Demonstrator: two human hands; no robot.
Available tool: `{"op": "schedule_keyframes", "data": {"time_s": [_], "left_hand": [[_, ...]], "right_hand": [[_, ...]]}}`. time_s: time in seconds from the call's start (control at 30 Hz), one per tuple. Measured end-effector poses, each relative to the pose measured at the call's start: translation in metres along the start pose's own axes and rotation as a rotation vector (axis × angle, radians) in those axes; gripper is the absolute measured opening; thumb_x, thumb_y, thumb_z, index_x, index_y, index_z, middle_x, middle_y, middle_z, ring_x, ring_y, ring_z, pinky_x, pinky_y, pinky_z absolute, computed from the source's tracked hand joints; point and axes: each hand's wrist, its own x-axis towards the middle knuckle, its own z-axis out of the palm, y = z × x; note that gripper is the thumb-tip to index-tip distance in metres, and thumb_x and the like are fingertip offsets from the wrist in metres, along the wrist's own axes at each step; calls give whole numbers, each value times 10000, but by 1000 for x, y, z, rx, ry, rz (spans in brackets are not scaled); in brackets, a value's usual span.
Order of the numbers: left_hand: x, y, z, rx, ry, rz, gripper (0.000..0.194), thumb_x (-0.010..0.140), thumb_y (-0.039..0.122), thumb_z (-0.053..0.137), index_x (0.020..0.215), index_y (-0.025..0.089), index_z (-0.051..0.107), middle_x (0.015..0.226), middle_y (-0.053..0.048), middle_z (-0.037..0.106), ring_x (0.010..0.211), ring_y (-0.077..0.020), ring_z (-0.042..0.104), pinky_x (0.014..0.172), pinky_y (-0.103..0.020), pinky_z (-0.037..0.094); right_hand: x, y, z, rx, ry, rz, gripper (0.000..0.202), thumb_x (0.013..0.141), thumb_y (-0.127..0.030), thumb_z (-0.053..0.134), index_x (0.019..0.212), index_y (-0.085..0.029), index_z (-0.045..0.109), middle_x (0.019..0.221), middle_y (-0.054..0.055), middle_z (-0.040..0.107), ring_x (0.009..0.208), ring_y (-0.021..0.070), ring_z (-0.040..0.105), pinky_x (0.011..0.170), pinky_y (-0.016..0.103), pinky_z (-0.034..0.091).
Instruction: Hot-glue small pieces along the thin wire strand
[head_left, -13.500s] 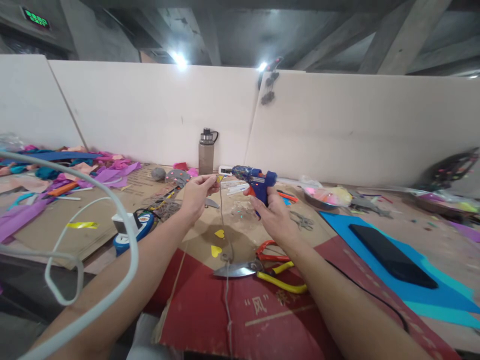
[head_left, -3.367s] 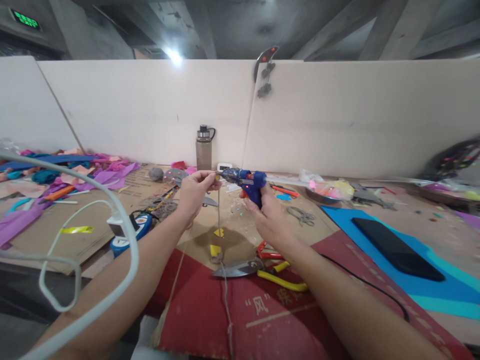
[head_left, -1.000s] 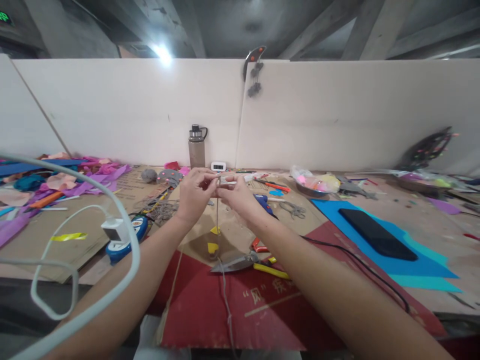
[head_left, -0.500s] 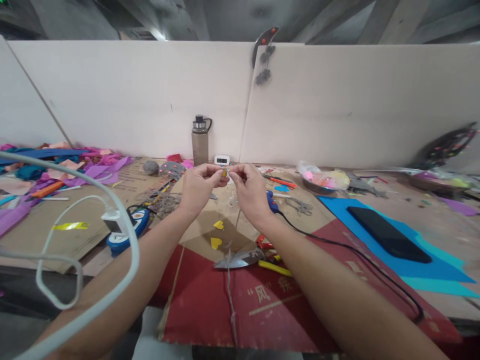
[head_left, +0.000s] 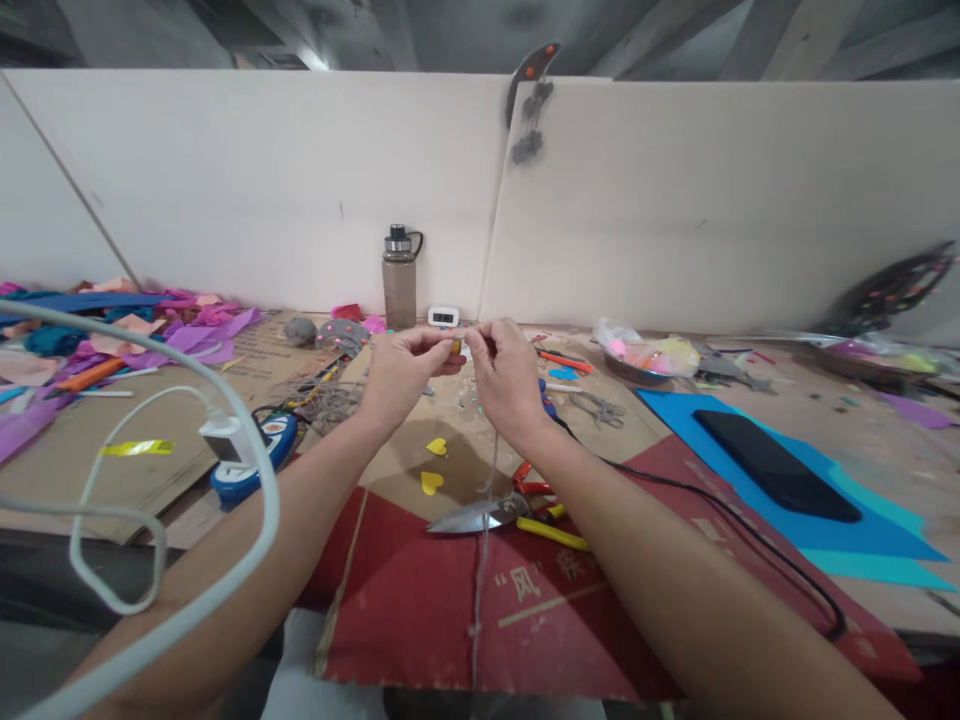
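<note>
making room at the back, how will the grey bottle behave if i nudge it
The grey bottle stands tall on a narrow base, so a push near its dark cap would probably tip it. Its round body would likely roll once down. I can't tell its weight.

White wall (head_left: 225,190): translucent brown bottle (head_left: 400,292) is standing nearby
Blue sheet (head_left: 885,530): black rectangular phone (head_left: 776,465) is lying on it
</note>
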Motion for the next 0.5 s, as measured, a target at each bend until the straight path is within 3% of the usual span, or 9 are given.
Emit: {"op": "schedule_keyframes", "data": {"time_s": [0.5], "left_hand": [[-2, 0, 1, -10, -58, 14, 266, 675, 362, 747, 796, 132, 696, 749, -50, 715, 664, -153, 687, 705, -308, 587]], "right_hand": [[0, -1, -2, 13, -7, -18, 206, 897, -291, 435, 706, -214, 447, 731, 9, 488, 720, 155, 451, 681, 300, 350]]}}
